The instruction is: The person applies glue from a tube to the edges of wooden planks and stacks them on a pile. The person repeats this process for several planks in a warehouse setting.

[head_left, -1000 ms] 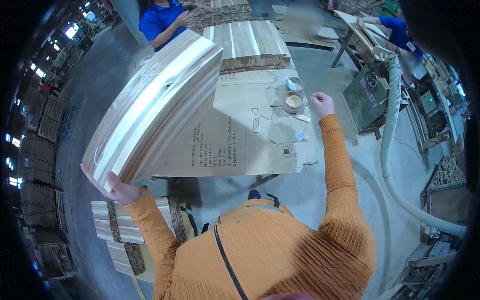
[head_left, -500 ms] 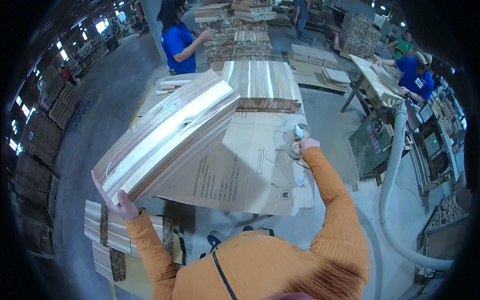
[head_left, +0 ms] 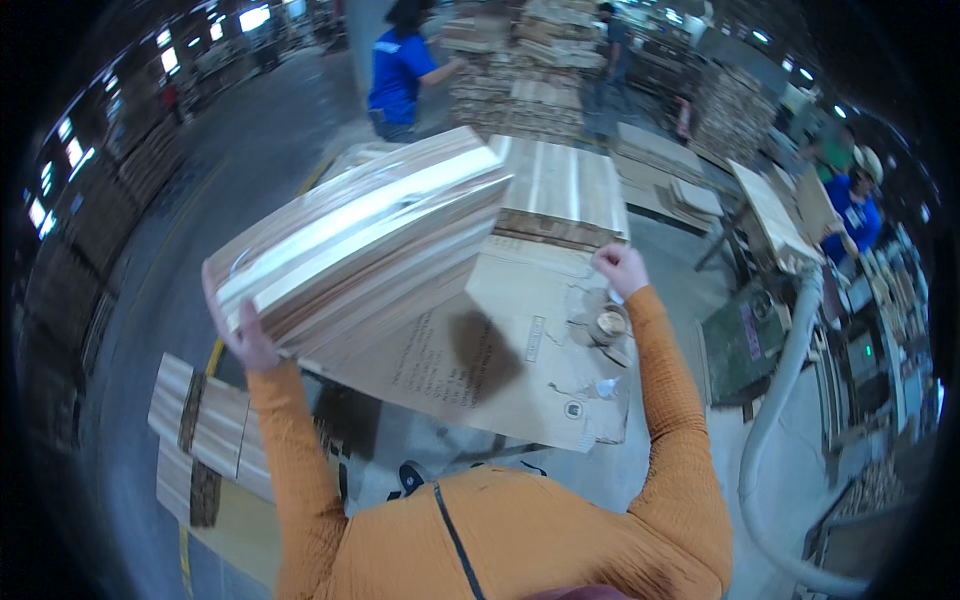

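My left hand (head_left: 245,335) grips the near-left corner of a striped wooden panel (head_left: 375,235), thumb on the near side and fingers on the far one. The panel is tilted up over a cardboard-covered table (head_left: 505,285), its far end close to a stack of similar panels (head_left: 560,185). My right hand (head_left: 622,268) is closed in a pinch above the right side of the cardboard, near the stack's corner; anything between its fingertips is too small to make out. Below it sits a small round container (head_left: 609,322), and a whitish scrap (head_left: 607,388) lies nearer me.
More panels (head_left: 200,425) lie low at my left. A person in a blue shirt (head_left: 400,80) stands beyond the table by tall wood stacks (head_left: 545,60). At right, another person (head_left: 852,210) handles boards at a bench (head_left: 770,215). A pale hose (head_left: 785,400) curves down there.
My right hand has lifted from the small container and moved away toward the stack. The panel in my left hand has tipped more upright, showing more of its near face. The view has shifted.
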Action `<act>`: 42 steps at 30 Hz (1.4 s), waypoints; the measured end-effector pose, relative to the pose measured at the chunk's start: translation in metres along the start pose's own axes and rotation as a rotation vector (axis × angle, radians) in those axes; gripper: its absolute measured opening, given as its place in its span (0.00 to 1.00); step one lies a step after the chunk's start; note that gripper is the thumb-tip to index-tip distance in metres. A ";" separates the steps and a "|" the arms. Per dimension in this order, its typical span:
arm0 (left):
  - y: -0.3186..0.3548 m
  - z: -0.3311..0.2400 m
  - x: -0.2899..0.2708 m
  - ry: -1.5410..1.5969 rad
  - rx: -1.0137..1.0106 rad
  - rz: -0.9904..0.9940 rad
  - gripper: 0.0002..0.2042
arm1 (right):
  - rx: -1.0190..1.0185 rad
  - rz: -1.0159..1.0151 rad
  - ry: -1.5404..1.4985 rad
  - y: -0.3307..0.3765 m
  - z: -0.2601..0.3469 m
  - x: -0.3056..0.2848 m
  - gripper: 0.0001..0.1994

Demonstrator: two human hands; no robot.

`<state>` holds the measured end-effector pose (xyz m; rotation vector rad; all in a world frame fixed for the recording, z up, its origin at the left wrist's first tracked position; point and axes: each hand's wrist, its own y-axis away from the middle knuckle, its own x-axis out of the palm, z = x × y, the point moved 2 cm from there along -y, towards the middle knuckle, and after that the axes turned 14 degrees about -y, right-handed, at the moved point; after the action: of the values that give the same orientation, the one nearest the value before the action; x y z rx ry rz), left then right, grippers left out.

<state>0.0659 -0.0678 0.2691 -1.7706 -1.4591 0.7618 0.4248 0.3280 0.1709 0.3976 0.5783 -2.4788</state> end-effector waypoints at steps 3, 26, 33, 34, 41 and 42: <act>-0.005 -0.003 0.002 -0.056 -0.077 -0.026 0.30 | -0.100 0.056 -0.353 -0.039 0.092 0.030 0.06; 0.001 -0.007 -0.004 -0.044 -0.062 -0.051 0.36 | -0.217 0.858 0.131 -0.166 0.277 0.174 0.21; -0.001 -0.013 -0.007 -0.101 -0.056 -0.060 0.35 | -0.187 0.886 0.148 -0.161 0.281 0.172 0.22; 0.000 -0.015 -0.006 -0.098 -0.060 -0.043 0.35 | -0.199 0.904 0.140 -0.162 0.281 0.171 0.21; -0.002 -0.007 -0.006 -0.049 -0.033 -0.002 0.36 | -0.536 0.683 -0.070 -0.147 0.263 0.156 0.09; -0.002 -0.008 -0.006 -0.032 -0.040 -0.020 0.36 | -0.690 0.587 -0.006 -0.138 0.261 0.154 0.09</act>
<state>0.0701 -0.0751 0.2759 -1.7788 -1.5207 0.7586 0.1817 0.2368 0.3788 0.2328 1.0805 -1.6012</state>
